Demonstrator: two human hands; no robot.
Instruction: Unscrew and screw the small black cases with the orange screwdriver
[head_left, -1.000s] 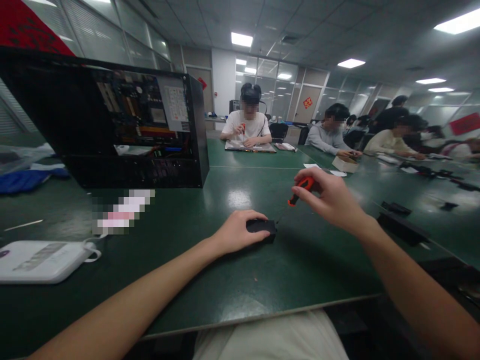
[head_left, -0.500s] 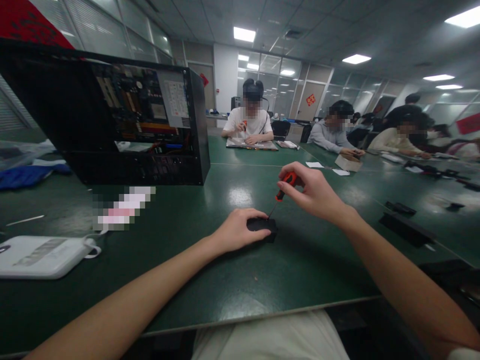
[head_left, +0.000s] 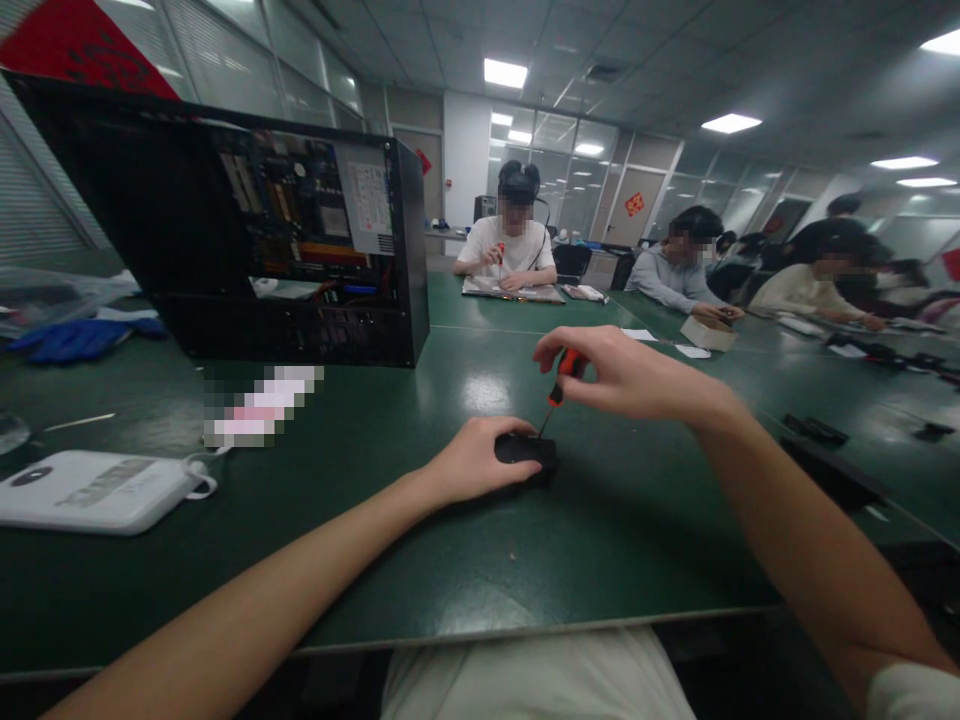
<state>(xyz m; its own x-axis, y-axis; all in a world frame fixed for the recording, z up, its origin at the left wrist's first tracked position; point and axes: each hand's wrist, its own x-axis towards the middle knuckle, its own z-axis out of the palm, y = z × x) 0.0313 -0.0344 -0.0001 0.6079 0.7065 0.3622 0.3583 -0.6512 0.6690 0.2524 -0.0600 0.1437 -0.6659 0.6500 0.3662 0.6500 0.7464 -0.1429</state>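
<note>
- We see a black computer case (head_left: 415,250) on the left, near side uncovered; inside are circuit boards (head_left: 285,190), a labelled silver power supply (head_left: 367,200) and some cables.
- Small cardboard box (head_left: 705,334) further off, right, by a person in grey (head_left: 664,275); we can't tell its contents.
- Surface (head_left: 480,560) is dark green, glossy, light glare in the middle.
- Left on it: white flat device (head_left: 112,490) with a loop strap, blue gloves (head_left: 71,340), clear plastic (head_left: 52,300).
- Right: dark parts, blurry.
- Room: we get glass partitions, lit ceiling panels, red decorations; across from us a person in a white shirt (head_left: 517,245) works over a flat panel (head_left: 510,290).
- Black block (head_left: 517,450): small, dark, boxy, lying on the surface in front of us.
- Left hand (head_left: 469,462): grip pinching the block, thumb near side, fingers far side.
- Right hand (head_left: 630,370): grip curled around an orange-and-black screwdriver (head_left: 568,368), tilted, thin shaft down to the block; exact tip contact too small for us to tell.
</note>
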